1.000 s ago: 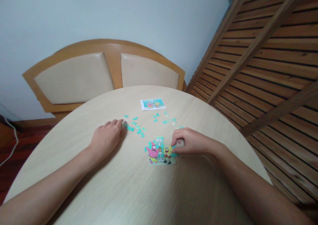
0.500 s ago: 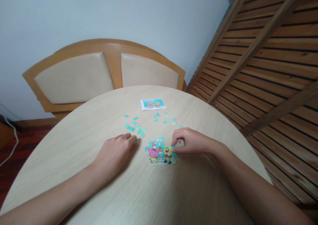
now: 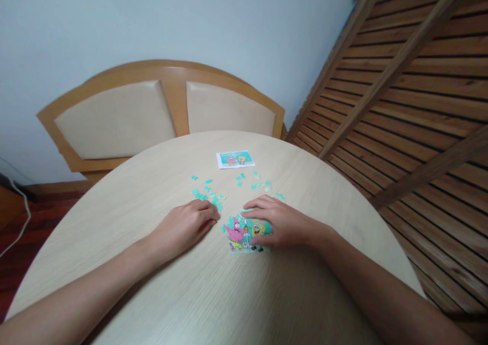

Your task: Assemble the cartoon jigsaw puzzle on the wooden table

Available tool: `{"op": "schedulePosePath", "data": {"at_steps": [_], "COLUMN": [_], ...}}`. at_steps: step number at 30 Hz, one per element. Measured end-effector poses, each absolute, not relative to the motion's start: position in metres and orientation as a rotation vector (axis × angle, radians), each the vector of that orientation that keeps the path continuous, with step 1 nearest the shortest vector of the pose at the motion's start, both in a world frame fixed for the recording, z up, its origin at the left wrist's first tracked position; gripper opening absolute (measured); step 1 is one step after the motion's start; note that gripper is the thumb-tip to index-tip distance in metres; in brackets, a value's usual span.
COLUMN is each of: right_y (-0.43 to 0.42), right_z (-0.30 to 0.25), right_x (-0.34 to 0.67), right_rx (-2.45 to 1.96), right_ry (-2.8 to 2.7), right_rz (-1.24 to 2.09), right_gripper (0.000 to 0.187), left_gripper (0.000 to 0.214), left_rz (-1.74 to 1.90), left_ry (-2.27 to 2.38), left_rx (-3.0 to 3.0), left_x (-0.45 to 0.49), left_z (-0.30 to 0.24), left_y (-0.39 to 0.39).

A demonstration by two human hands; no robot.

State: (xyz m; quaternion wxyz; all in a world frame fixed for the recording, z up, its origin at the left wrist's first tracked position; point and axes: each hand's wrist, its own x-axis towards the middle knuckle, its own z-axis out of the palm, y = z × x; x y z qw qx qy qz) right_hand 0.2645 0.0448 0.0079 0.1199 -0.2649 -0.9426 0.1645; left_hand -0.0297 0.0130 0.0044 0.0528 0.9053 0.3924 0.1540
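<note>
A partly joined jigsaw puzzle (image 3: 236, 233) with a pink starfish, a grey-green figure and a yellow sponge figure lies flat on the table. Over its right side reaches my right hand (image 3: 280, 220), fingers spread and thumb apart, covering part of the picture. My left hand (image 3: 190, 223) rests to the puzzle's left with its fingers curled together; whatever may be between them is hidden. Just beyond those fingers lie several loose turquoise puzzle pieces (image 3: 201, 196).
More loose pieces (image 3: 255, 186) are scattered farther back on the round wooden table (image 3: 152, 304). Behind them lies a small picture card (image 3: 236, 159) showing the characters. A padded bench back (image 3: 114, 121) stands beyond the table, and a slatted wooden panel (image 3: 400, 91) at the right.
My right hand has moved left over the puzzle and its fingers have opened out from a pinch. My left hand has shifted slightly right, toward the puzzle.
</note>
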Motion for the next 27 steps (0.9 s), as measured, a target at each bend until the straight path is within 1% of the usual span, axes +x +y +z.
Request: {"op": "schedulePosePath", "data": {"at_steps": [5, 11, 21, 27], "right_y": [0.045, 0.043, 0.04, 0.039], "right_z": [0.008, 0.011, 0.011, 0.012], "right_x": [0.266, 0.265, 0.261, 0.26], "right_rx": [-0.749, -0.728, -0.677, -0.677], "right_ry": [-2.763, -2.765, -2.757, -2.755], "right_rz": [0.512, 0.528, 0.541, 0.535], "right_gripper": [0.061, 0.058, 0.059, 0.059], "left_gripper": [0.032, 0.037, 0.031, 0.028], "left_rz": [0.452, 0.53, 0.659, 0.627], "left_ry": [0.948, 0.906, 0.945, 0.893], "left_rx": [2.775, 2.695, 2.641, 2.689], "left_x": [-0.034, -0.032, -0.02, -0.016], "left_z": [0.008, -0.002, -0.011, -0.012], "left_y": [0.019, 0.026, 0.027, 0.032]}}
